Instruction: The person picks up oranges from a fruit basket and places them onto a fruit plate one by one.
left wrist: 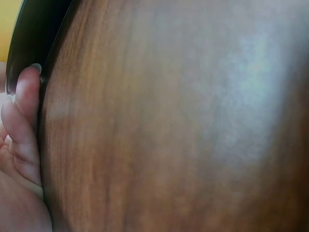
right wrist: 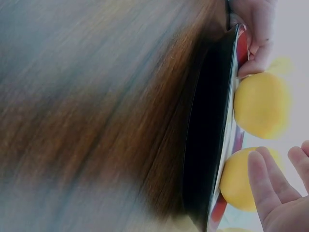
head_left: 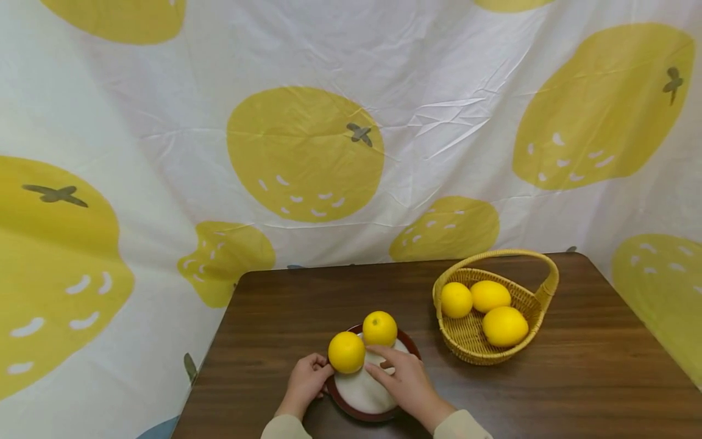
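A round plate (head_left: 368,417) with a dark red rim and white inside lies near the table's front edge; its outer side looks black in the left wrist view. Two yellow lemons sit on it, the left lemon (head_left: 347,352) by the rim and the back lemon (head_left: 379,329) behind it. My left hand (head_left: 307,381) grips the plate's left rim, its fingers (left wrist: 29,89) against the dark outer side. Over the plate is my right hand (head_left: 406,378), thumb and index apart, fingertips close to the left lemon. Its straight fingers (right wrist: 263,179) overlap a lemon in the right wrist view.
A wicker basket (head_left: 471,356) with a tall handle stands to the right of the plate, holding three yellow lemons (head_left: 505,326). The dark wooden table (head_left: 263,317) meets a white cloth (head_left: 417,73) printed with large yellow fruit behind it.
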Available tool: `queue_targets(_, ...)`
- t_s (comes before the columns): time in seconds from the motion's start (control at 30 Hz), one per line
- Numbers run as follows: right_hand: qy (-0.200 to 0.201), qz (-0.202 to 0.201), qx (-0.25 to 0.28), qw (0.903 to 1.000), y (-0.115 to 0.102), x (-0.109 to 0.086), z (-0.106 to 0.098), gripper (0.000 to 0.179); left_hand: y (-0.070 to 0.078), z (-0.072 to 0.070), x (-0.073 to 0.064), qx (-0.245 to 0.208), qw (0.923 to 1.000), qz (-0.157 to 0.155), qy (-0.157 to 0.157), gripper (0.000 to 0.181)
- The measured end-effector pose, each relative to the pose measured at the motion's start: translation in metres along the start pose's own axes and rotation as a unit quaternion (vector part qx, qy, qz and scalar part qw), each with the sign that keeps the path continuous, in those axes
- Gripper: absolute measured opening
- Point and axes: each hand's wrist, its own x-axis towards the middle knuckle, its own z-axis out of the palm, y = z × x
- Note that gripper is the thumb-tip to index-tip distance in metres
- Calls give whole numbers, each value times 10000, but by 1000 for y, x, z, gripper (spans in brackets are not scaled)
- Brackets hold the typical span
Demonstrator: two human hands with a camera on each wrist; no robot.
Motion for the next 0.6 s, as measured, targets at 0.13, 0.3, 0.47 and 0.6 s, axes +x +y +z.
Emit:
queue_targets(0.13, 191, -42, 31, 9998, 0, -1, -1, 35, 0, 0, 0, -16, 10000, 7, -22, 23)
queue_targets(0.3, 364, -40, 93, 9993, 1, -2, -4, 33, -3, 0, 2, -29, 10000, -25, -17, 23)
queue_targets(0.47, 620, -44, 45, 9981, 3, -3, -7, 25, -4, 0, 4, -29, 10000, -73, -19, 22)
queue_targets(0.6, 872, -37, -22, 9962, 6, -5, -10, 18, -3, -1, 3, -23, 9999, -94, -30, 23)
